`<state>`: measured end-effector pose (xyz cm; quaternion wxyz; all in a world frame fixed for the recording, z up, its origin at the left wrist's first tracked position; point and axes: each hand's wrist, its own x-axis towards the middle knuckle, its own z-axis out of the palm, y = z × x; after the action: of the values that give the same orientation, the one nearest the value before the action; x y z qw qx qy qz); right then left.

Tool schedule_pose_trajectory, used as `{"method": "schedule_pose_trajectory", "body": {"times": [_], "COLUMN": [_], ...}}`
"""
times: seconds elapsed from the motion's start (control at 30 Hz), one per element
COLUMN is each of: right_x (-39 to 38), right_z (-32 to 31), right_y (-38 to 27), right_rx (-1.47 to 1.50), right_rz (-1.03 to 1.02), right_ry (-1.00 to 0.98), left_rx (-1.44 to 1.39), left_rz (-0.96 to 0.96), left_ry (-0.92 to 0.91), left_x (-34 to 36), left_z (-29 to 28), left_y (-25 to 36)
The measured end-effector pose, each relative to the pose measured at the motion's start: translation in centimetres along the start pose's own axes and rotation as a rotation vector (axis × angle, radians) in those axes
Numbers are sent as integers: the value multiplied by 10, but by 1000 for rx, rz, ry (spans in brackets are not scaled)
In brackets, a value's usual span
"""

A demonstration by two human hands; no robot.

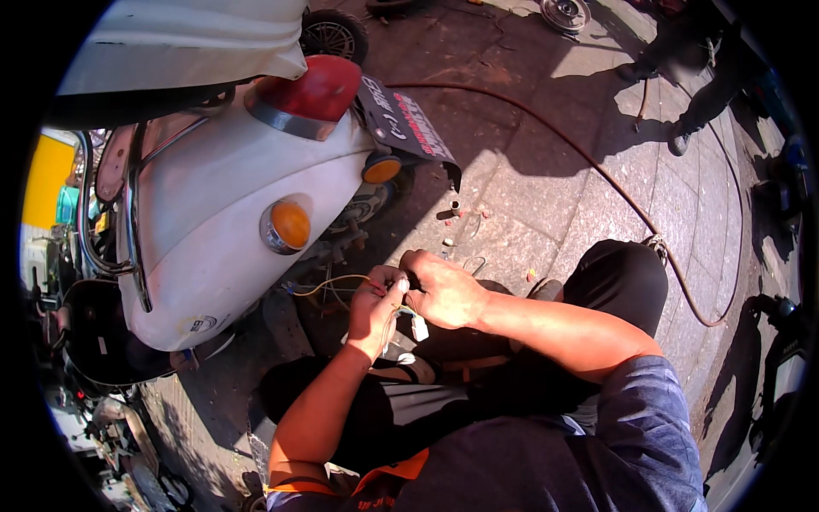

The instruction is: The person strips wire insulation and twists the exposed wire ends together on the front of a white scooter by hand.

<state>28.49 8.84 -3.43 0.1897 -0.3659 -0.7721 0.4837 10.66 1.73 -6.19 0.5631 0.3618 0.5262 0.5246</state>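
Observation:
My left hand (374, 314) and my right hand (446, 288) meet in front of my crossed legs, fingertips nearly touching. Both are closed in a pinch on thin electrical wires; the exact spot between the fingers is partly hidden. A yellow wire (334, 279) runs left from my left hand toward the underside of a white scooter (213, 183). Below the fingers dangles a white plastic connector (420, 328) on short wires. The scooter's rear is beside my hands, with a red tail light (334, 84) and two orange turn signals (293, 225).
A dark printed mudflap (405, 124) sticks out behind the scooter. Across the paving curves a reddish-brown hose (589, 162). A wheel (565, 13) lies at the far side. Another person's legs (712, 107) stand at the far right. Small debris, including a socket-like piece (455, 207), lies ahead.

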Motion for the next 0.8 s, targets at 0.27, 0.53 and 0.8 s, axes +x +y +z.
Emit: {"method": "schedule_pose_trajectory", "body": {"times": [0.27,0.53,0.8], "right_x": [9,10,-17], "right_z": [20,24,7], "right_y": [18,19,-4], "right_rx": [-51,-168,-176], "right_rz": [-160,-440,-692], "right_ry": [150,243,-50], "left_rx": [-57,-172,-198], "left_rz": [-42,-193,-297], "left_ry": [64,125,517], "left_x": [2,-1,15], "left_z": [-8,-13,-37], "left_y": [-3,1,-8]}}
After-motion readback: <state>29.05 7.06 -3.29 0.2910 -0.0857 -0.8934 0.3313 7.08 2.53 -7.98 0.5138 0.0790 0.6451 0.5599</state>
